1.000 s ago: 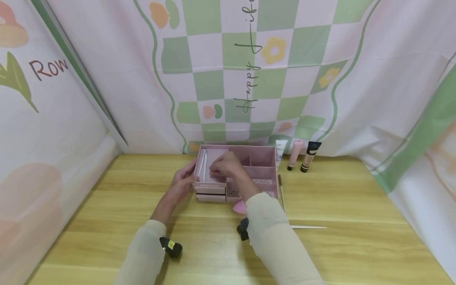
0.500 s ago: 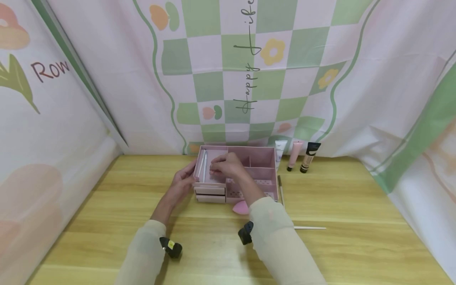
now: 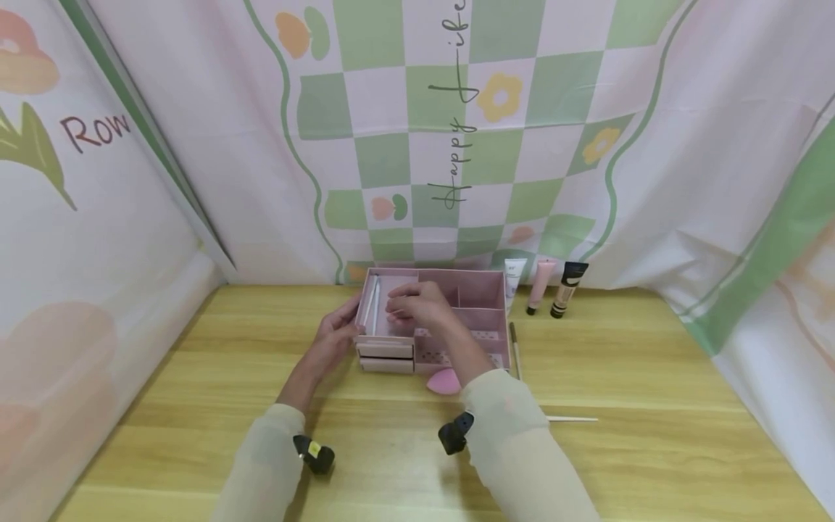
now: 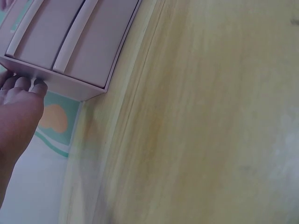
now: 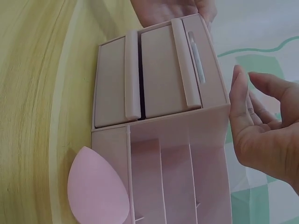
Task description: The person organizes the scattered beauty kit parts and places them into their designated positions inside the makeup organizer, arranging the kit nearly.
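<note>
A pink desk organizer [image 3: 480, 284] with two small drawers [image 3: 386, 351] stands on the table. My left hand [image 3: 333, 335] rests against its left side, thumb near the front corner; in the left wrist view, the fingers [image 4: 22, 84] touch the side wall. My right hand [image 3: 424, 307] hovers over the top left compartment, fingers loosely bent. In the right wrist view, thumb and index finger of this hand [image 5: 264, 123] are apart, with nothing seen between them. Two slim white sticks [image 3: 372, 304], perhaps makeup brushes, lie along that compartment's left side.
A pink teardrop makeup sponge [image 3: 443, 382] sits before the organizer. To its right lie a thin brush-like stick [image 3: 515, 344] and a white stick [image 3: 572, 419], partly behind the sleeve. White [image 3: 514, 272], pink [image 3: 541, 283] and black-capped tubes [image 3: 570, 288] stand behind, near the cloth backdrop [image 3: 443, 145].
My right hand has shifted slightly right, its fingers lifting a little from the compartment floor. The right sleeve uncovers more of the sponge. My left hand stays in place.
</note>
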The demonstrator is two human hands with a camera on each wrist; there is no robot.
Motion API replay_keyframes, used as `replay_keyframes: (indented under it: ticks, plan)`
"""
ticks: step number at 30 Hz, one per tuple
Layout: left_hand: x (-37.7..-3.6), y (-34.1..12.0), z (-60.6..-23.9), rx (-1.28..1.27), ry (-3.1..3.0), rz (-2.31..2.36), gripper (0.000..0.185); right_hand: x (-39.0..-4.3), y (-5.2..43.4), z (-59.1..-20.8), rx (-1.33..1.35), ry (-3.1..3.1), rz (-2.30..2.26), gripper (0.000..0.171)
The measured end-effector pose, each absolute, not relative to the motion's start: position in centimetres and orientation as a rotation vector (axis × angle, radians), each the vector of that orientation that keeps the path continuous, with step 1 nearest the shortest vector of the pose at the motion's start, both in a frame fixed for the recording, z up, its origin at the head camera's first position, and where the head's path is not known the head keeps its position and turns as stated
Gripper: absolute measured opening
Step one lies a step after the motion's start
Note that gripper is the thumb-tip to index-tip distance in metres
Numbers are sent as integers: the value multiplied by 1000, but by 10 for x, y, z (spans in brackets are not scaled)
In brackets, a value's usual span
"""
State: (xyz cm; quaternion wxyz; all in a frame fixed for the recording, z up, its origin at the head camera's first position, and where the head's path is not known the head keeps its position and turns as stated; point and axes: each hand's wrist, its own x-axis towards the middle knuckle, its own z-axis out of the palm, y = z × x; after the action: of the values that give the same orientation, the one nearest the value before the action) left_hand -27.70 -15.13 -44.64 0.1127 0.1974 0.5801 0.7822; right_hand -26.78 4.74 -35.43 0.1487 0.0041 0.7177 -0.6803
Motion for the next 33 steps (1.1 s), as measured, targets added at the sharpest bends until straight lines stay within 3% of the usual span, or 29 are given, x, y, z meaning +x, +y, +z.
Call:
replay_keyframes:
  ticks: [11,25,33]
  plan:
    - [-275,-153,-444,539,1747,2271,73,-259,55,-354,17,2015,-1949,42]
    - [-277,-155,-450,668,1751,2257,75,-240,68,-356,-99,2102,-1945,38]
    - [-277,-153,-447,564,1748,2267,73,-237,87,-360,-165,2199,-1921,39]
